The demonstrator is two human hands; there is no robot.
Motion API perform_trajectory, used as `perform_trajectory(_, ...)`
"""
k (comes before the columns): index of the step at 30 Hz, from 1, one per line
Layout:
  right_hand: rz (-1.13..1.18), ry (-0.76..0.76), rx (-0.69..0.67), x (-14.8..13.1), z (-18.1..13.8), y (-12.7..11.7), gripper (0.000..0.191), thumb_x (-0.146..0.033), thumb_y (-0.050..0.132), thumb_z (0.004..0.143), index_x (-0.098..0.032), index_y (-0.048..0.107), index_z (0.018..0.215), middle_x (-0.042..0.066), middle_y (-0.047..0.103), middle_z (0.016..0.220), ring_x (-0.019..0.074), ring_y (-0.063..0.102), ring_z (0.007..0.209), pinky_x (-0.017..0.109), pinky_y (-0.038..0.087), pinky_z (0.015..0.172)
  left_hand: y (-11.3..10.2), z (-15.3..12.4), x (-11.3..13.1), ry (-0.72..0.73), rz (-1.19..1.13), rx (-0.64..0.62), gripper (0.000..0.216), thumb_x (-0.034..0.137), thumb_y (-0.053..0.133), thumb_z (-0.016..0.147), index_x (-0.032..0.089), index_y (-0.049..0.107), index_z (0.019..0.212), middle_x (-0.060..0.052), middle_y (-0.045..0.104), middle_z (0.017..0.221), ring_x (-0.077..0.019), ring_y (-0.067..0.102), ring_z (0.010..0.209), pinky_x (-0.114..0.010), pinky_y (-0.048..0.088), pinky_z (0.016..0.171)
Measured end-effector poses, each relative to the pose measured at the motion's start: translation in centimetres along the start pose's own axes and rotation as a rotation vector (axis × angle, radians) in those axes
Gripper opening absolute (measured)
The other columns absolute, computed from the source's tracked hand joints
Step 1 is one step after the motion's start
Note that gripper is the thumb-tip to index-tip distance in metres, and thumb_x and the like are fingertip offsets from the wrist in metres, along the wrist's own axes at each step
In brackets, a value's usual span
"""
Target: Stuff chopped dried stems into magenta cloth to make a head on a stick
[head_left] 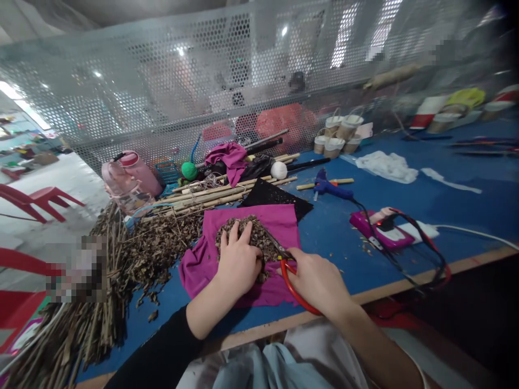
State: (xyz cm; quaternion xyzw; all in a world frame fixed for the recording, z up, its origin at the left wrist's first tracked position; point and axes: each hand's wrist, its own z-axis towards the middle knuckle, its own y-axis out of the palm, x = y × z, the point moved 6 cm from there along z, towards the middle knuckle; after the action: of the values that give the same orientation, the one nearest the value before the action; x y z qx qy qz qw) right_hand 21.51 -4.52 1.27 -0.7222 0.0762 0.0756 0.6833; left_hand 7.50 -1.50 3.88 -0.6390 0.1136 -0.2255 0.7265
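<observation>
Your right hand (pixel 318 281) has its grip closed around red-handled scissors (pixel 288 270), blades pointing into the pile of dried plant bits (pixel 251 237). Your left hand (pixel 239 259) lies flat on that pile, fingers spread. Pile sits on magenta cloth (pixel 279 221) on the blue worktop (pixel 336 227); dry stalks (pixel 101 302) heaped at left.

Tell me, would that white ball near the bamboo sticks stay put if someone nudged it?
Probably not. The round white ball looks smooth and rests on the flat blue tabletop, so it would likely roll. The pale bamboo sticks lying against it might stop it on that side. It seems light, perhaps foam, though that is hard to tell.
</observation>
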Motion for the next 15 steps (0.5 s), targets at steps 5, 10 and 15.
perform_trajectory(5,0.029,0.001,0.01,0.1,-0.1,-0.1,0.021,-0.03,0.047,0.085,-0.021,0.061,0.098,0.009,0.072,0.078,0.0271,0.068,0.072,0.029,0.031,0.054,-0.2,-0.3,-0.3,-0.027,-0.069,0.037,0.009,0.021,0.068,0.072,0.025,0.073,0.078,-0.006,0.038,0.146,-0.0401,0.026,0.135,-0.061,0.023,0.106)
perform_trajectory(10,0.029,0.004,0.007,0.2,0.1,0.0,0.023,-0.03,0.047,0.085,-0.021,0.061,0.101,0.009,0.072,0.078,0.0284,0.069,0.074,0.029,0.031,0.054,-0.7,-0.8,-1.4,-0.048,-0.185,0.096,0.012,0.028,0.062,0.08,0.028,0.074,0.083,-0.005,0.032,0.149,-0.0375,0.019,0.138,-0.063,0.021,0.106)
perform_trajectory(15,0.014,0.016,0.01,0.2,-0.1,0.0,0.025,-0.033,0.046,0.086,-0.022,0.061,0.103,0.009,0.072,0.078,0.0284,0.069,0.073,0.03,0.033,0.055,-3.6,-2.5,-2.0,-0.043,-0.228,0.229,0.024,0.025,0.045,0.088,0.019,0.069,0.09,-0.01,0.038,0.143,-0.0322,0.022,0.137,-0.056,0.022,0.11)
